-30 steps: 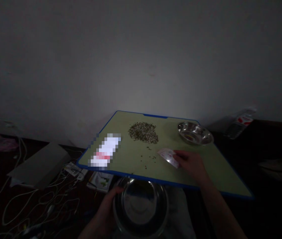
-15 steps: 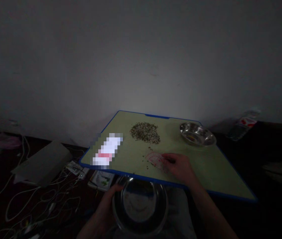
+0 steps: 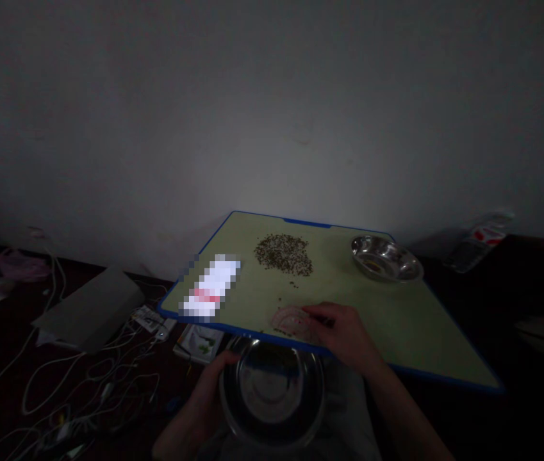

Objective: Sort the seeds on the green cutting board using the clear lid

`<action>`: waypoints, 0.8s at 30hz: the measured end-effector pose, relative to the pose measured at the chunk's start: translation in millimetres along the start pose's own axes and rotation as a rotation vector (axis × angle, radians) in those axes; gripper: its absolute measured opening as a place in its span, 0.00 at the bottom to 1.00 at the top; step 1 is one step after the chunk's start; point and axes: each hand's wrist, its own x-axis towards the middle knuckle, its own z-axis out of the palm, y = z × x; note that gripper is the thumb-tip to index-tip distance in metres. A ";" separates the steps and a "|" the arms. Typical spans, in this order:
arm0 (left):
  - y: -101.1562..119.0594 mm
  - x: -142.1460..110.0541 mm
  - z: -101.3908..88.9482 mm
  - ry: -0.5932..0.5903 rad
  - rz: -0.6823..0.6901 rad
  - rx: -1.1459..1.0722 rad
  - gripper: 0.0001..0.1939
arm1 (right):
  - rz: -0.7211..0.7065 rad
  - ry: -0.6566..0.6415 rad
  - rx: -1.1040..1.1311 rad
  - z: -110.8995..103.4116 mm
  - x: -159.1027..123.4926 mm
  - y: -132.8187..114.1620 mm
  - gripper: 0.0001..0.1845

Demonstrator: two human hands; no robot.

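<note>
My right hand (image 3: pixel 336 330) pinches a clear plastic protractor (image 3: pixel 292 320) with red markings, held low over the table's front edge. A few dark grains lie along the protractor's near side. Below that edge, my left hand (image 3: pixel 214 384) grips the rim of a shiny steel bowl (image 3: pixel 272 390), which is tilted towards me above my lap. Farther back on the table (image 3: pixel 372 333) spreads a pile of small brown and white grains (image 3: pixel 284 254). Several stray grains sit between the pile and the protractor.
A second steel bowl (image 3: pixel 387 259) stands at the table's right side with something yellowish inside. On the left lies a bright, blurred-out phone-like screen (image 3: pixel 213 286). A grey box (image 3: pixel 91 310) and tangled white cables (image 3: pixel 103 378) cover the floor; a plastic bottle (image 3: pixel 480 242) leans at the right.
My right hand has drawn the protractor nearer to the front edge, moving several dark grains with it. My left hand still holds the bowl under the edge. The view has shifted slightly.
</note>
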 end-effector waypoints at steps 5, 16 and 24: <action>0.1 2.7 -2.6 0.007 0.070 0.023 0.09 | -0.093 -0.047 0.003 2.6 1.1 -7.5 0.13; 3.2 4.4 -5.3 0.010 0.069 0.034 0.10 | 0.072 0.224 -0.077 -1.9 28.2 8.8 0.15; 7.8 1.5 -5.9 0.045 0.061 0.035 0.11 | 0.058 0.094 -0.086 8.1 31.7 2.5 0.14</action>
